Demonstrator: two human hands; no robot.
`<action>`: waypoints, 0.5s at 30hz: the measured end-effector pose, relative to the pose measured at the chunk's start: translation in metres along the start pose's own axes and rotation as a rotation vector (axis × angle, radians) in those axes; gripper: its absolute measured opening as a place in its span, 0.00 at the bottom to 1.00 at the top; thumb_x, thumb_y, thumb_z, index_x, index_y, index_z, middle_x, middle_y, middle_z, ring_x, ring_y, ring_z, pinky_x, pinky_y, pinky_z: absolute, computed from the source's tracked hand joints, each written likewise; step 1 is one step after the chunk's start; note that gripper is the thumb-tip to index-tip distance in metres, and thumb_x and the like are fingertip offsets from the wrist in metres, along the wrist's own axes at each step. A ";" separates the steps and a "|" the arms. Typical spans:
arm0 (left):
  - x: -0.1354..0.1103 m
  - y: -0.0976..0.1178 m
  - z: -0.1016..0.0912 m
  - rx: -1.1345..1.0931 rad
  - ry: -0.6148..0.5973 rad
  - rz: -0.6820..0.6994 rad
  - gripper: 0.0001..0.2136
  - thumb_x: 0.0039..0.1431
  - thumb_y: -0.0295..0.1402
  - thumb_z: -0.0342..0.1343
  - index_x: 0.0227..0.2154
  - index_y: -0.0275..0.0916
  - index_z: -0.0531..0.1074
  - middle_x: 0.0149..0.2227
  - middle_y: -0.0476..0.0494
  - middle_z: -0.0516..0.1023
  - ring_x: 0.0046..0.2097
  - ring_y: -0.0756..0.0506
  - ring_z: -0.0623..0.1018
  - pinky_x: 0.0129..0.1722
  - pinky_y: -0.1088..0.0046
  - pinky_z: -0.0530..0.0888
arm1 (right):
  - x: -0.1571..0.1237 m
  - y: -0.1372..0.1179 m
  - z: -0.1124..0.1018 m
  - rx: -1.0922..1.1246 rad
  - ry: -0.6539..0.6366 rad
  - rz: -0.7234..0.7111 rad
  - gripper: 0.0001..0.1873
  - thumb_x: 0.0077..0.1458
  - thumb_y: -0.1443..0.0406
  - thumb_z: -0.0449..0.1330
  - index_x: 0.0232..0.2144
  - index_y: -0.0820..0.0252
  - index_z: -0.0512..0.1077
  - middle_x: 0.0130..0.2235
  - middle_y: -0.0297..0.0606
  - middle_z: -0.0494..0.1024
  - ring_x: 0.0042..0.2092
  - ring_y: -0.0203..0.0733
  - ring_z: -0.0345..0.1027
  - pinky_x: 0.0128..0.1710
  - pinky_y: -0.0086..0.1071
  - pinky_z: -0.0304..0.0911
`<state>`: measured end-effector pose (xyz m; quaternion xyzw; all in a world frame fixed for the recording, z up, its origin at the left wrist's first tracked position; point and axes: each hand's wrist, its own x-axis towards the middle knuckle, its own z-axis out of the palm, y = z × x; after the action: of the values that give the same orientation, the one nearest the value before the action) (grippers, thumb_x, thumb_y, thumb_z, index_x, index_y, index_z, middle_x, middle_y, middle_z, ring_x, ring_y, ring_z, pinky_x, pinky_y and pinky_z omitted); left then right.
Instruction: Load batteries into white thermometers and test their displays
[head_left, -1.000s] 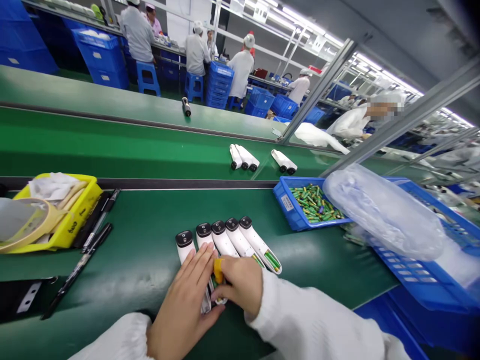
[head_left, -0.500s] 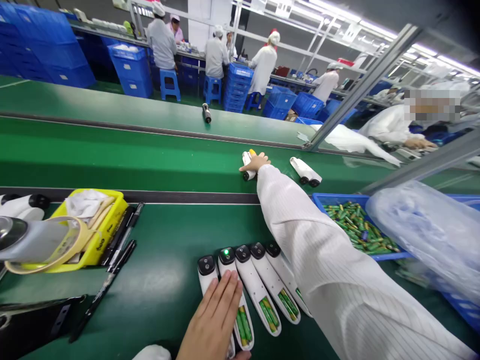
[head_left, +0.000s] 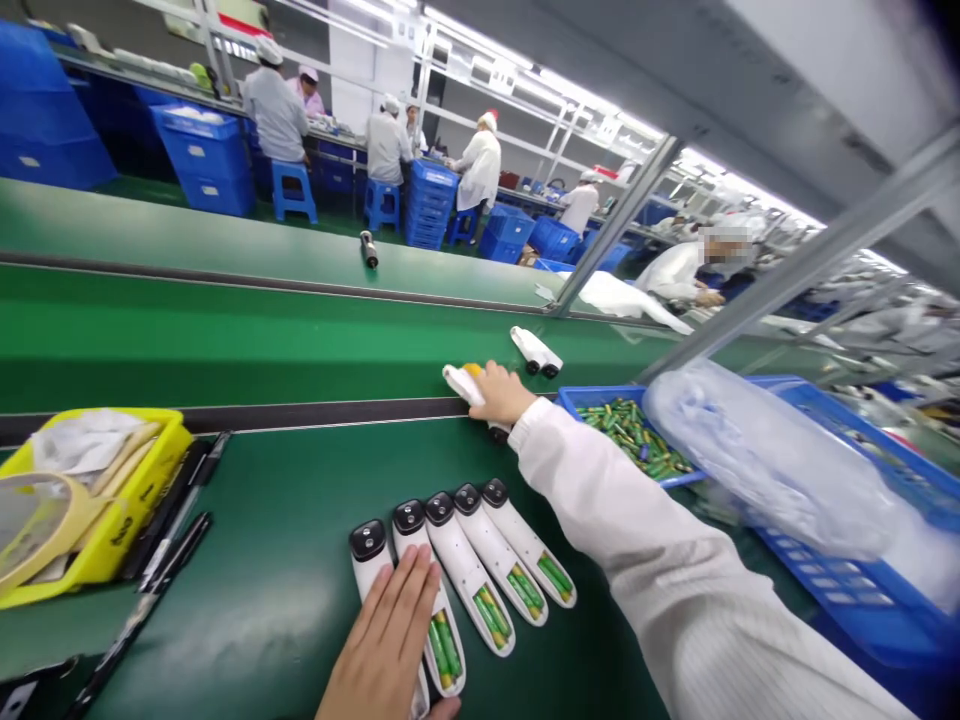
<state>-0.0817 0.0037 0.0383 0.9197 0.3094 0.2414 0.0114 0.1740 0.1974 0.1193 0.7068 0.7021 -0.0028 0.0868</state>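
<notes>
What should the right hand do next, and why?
Perhaps the right hand should bring its load, at least one white handheld device, toward the row of five: it's at the dark strip edging the belt, while the left hand rests on the row, where batteries show in four.

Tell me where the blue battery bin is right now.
In the head view, the blue battery bin sits right of centre, between the right hand and the translucent plastic bag, just beyond the white right sleeve.
</notes>
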 end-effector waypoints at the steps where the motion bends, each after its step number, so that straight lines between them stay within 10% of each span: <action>1: -0.001 0.000 0.001 0.021 0.009 0.005 0.42 0.55 0.41 0.51 0.66 0.30 0.35 0.58 0.37 0.68 0.54 0.37 0.73 0.48 0.62 0.72 | -0.014 0.000 0.006 0.005 -0.002 -0.002 0.33 0.44 0.59 0.65 0.53 0.62 0.62 0.47 0.49 0.66 0.48 0.56 0.62 0.46 0.44 0.59; 6: -0.002 0.004 0.001 0.058 0.019 -0.002 0.40 0.55 0.40 0.51 0.66 0.31 0.39 0.60 0.36 0.65 0.56 0.35 0.71 0.48 0.58 0.72 | -0.071 0.015 0.015 0.046 0.108 0.022 0.33 0.53 0.53 0.60 0.56 0.62 0.61 0.52 0.50 0.64 0.53 0.53 0.60 0.51 0.42 0.58; 10: 0.000 0.009 -0.005 -0.031 -0.054 -0.040 0.40 0.58 0.40 0.51 0.66 0.39 0.34 0.62 0.38 0.61 0.59 0.34 0.67 0.52 0.56 0.70 | -0.106 0.073 0.004 0.036 0.226 0.218 0.24 0.62 0.64 0.49 0.59 0.65 0.58 0.55 0.53 0.61 0.56 0.53 0.57 0.54 0.44 0.55; 15: 0.002 0.014 -0.016 -0.128 -0.114 -0.110 0.39 0.60 0.40 0.49 0.66 0.44 0.30 0.65 0.39 0.56 0.62 0.34 0.63 0.54 0.50 0.69 | -0.117 0.149 0.021 0.068 0.029 0.394 0.14 0.59 0.64 0.58 0.45 0.68 0.69 0.43 0.45 0.73 0.42 0.44 0.69 0.44 0.40 0.66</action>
<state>-0.0795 -0.0081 0.0553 0.9109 0.3423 0.2069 0.1011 0.3228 0.0784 0.1307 0.8330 0.5508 0.0010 0.0516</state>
